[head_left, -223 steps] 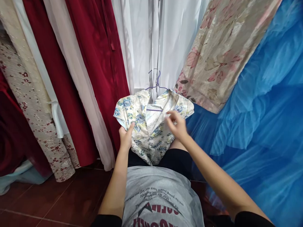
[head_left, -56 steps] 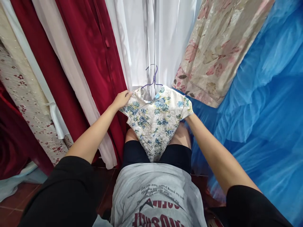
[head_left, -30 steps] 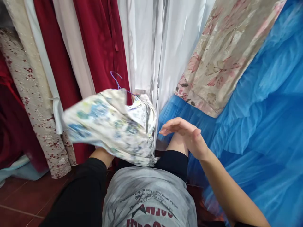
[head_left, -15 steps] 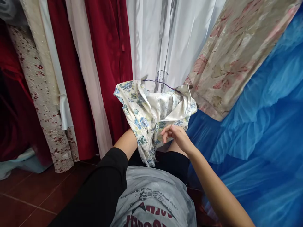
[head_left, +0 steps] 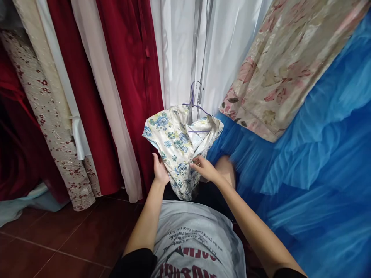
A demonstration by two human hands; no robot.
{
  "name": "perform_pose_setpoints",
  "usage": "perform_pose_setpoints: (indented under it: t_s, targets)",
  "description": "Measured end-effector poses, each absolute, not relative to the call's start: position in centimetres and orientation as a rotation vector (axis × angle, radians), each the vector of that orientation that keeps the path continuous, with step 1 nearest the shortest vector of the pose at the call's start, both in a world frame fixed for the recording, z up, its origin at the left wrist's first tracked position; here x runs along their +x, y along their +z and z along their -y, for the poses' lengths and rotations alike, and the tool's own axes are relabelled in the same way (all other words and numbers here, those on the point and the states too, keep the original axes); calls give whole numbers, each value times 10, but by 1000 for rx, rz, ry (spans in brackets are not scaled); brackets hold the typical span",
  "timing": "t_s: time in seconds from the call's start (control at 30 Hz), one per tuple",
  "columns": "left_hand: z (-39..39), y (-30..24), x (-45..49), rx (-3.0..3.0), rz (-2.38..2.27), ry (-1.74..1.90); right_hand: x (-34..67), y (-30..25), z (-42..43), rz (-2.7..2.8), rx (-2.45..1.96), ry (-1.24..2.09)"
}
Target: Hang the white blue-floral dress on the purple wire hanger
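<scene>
Currently, a cream, blue-flowered fabric top (head_left: 174, 141) on a thin purple hanger (head_left: 192, 95) is pinched by the right hand (head_left: 204, 169), the grip of the left hand (head_left: 161, 172) being unclear.

The bare left forearm (head_left: 145, 222) and bare right forearm (head_left: 249, 216) reach forward, converging. The bare left hand (head_left: 161, 170) shows its palm, thumb raised, fingertips hidden; the bare right hand (head_left: 205, 168) points inward, fingers bent near its thumb.
</scene>
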State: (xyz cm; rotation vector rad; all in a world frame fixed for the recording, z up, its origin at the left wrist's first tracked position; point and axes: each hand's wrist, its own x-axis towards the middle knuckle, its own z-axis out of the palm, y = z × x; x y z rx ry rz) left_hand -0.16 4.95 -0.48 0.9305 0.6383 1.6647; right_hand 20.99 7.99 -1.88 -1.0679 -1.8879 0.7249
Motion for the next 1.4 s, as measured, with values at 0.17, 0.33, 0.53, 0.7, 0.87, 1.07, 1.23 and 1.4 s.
perform_pose_setpoints:
  t_s: [0.17, 0.33, 0.53, 0.7, 0.87, 1.07, 1.23, 1.4]
  targets:
    - [-49, -12, 15, 831, -766, 1676, 176, -32, -92, 1670, -1005, 944]
    - [-61, -26, -12, 833, -953, 1912, 173, -31, -81, 1492, -978, 1058]
    - [-68, -44, -28, 1091, -1296, 2284, 194, -18, -58, 1248, -1015, 1181]
    - [-57, -62, 42, 1686, -996, 1615, 180, -13, -40, 1243, -999, 1275]
    - [-50, -69, 65, 1769, -931, 1636, 180, 21, -53, 1181, -896, 1178]
    - [-57, -77, 48, 1904, -1053, 1563, 185, 146, -110, 1066, -795, 1174]
    - [-70, -94, 38, 1919, -1130, 1453, 181, 207, -135, 921, -722, 1449]
    - [-90, -90, 24, 1920, -1150, 1441, 182, 187, -134, 988, -700, 1471]
